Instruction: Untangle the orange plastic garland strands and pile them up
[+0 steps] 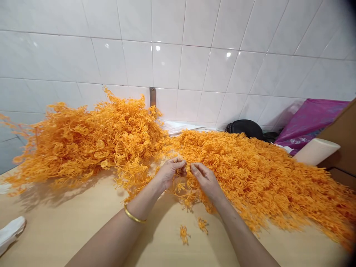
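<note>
My left hand (171, 172) is closed in a pinch on an orange artificial flower sprig (180, 186), whose frilly pieces hang below the fingers. Just to the right, my right hand (205, 178) pinches at the same sprig, fingertips a short gap from the left ones. What lies exactly between the fingertips is too small to make out. Two loose orange pieces, one star-like (184, 234) and one beside it (203, 225), lie on the table in front of the hands. A gold bangle (133, 216) circles the left wrist.
A tall heap of orange sprigs (91, 141) stands on the table (91, 226) at left; a wide, lower pile (267, 174) spreads right. Behind are a black case (244, 128), a purple bag (308, 122), a white roll (317, 152) and a tiled wall. White cloth (11, 233) lies front left.
</note>
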Demonstrator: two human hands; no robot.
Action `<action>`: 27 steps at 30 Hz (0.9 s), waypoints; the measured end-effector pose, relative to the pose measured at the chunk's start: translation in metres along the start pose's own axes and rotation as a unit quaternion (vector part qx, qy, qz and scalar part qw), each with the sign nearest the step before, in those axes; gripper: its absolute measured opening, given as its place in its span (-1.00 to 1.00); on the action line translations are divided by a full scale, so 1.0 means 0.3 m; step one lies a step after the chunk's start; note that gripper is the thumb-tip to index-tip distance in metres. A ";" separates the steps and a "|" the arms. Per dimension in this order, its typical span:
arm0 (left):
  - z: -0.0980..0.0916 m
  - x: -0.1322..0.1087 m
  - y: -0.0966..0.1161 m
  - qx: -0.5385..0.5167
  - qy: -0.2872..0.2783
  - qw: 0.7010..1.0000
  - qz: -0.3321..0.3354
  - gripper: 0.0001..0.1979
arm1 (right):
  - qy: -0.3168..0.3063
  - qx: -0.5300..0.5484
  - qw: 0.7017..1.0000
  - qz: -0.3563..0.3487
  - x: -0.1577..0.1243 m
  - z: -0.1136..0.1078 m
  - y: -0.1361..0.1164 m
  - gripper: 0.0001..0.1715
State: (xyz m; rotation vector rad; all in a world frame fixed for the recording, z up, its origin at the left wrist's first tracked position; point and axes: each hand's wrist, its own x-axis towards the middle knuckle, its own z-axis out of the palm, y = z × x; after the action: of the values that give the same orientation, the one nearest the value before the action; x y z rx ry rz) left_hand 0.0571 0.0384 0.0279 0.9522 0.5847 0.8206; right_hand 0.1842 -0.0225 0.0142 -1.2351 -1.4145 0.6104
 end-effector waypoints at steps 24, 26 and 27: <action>0.009 0.009 0.004 -0.097 0.047 0.991 -0.076 -0.85 | 0.073 -0.075 0.995 0.006 -0.032 0.033 -0.037 -0.86; 0.012 0.010 -0.011 -0.095 0.030 0.992 -0.076 -0.85 | 0.028 -0.072 0.997 0.007 -0.037 0.052 -0.032 -0.80; 0.016 0.008 -0.017 -0.093 0.022 0.993 -0.073 -0.85 | 0.009 -0.068 0.998 0.011 -0.038 0.061 -0.028 -0.78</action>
State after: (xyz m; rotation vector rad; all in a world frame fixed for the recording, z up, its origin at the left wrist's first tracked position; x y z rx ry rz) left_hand 0.0639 0.0365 0.0254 0.7153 0.5972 0.7522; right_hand 0.1627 -0.0307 0.0125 -1.3618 -1.4481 0.5249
